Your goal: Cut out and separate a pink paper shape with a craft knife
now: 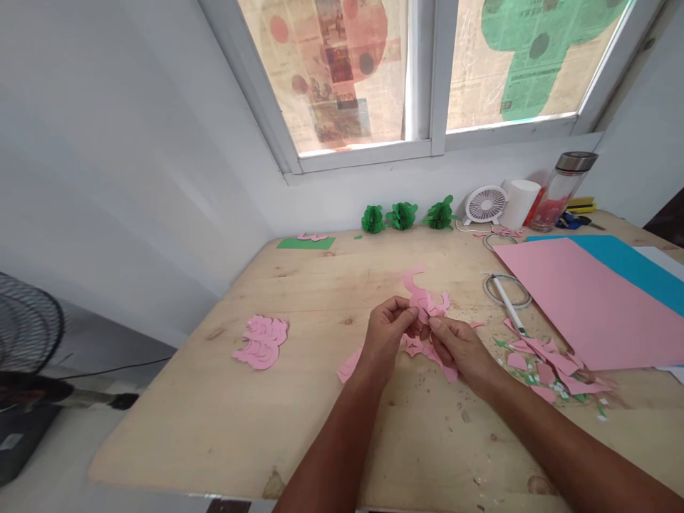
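A pink paper cut-out (420, 293) with curling strips is pinched between the fingers of my left hand (387, 329), just above the tabletop. My right hand (460, 349) is closed at the near side of the same paper, thumb and fingertips touching it. A thin dark line shows by the right fingertips; I cannot tell whether it is a blade or a slit. Beneath and beside the hands lie more pink paper pieces (414, 346), partly hidden by them. To the left rests a layered pile of scalloped pink cut-outs (261, 340).
Paper scraps (550, 363), a white pen-like tool (509, 306) and a large pink sheet (593, 299) over a blue one (630, 260) lie right. Along the wall stand green paper figures (402, 216), a small fan (485, 205) and a glass bottle (563, 192). A green sheet (304, 244) lies far left.
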`<state>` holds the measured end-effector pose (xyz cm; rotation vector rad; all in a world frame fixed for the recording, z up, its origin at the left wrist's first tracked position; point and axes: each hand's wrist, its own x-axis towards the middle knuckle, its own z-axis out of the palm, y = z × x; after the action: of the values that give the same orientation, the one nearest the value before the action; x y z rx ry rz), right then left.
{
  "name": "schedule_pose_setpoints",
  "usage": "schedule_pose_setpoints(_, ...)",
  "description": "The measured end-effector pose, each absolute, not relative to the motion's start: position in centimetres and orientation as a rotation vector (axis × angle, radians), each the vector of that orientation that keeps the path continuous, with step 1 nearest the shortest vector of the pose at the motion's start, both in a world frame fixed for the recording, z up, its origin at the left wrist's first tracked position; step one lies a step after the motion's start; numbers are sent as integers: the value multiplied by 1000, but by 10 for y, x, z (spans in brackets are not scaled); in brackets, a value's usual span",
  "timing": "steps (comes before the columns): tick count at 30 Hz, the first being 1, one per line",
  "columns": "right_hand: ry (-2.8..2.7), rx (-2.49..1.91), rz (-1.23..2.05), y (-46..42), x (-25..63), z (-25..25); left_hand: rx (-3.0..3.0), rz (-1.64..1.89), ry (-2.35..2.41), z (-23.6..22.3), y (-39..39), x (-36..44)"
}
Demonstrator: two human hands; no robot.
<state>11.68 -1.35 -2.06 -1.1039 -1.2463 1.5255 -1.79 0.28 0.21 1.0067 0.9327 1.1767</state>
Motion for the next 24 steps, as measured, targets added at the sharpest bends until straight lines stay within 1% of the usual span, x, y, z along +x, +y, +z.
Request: schedule_pose_setpoints(24,-1250,-1117,1528,-14,118,-20,1038,1192,937,1,3,-19)
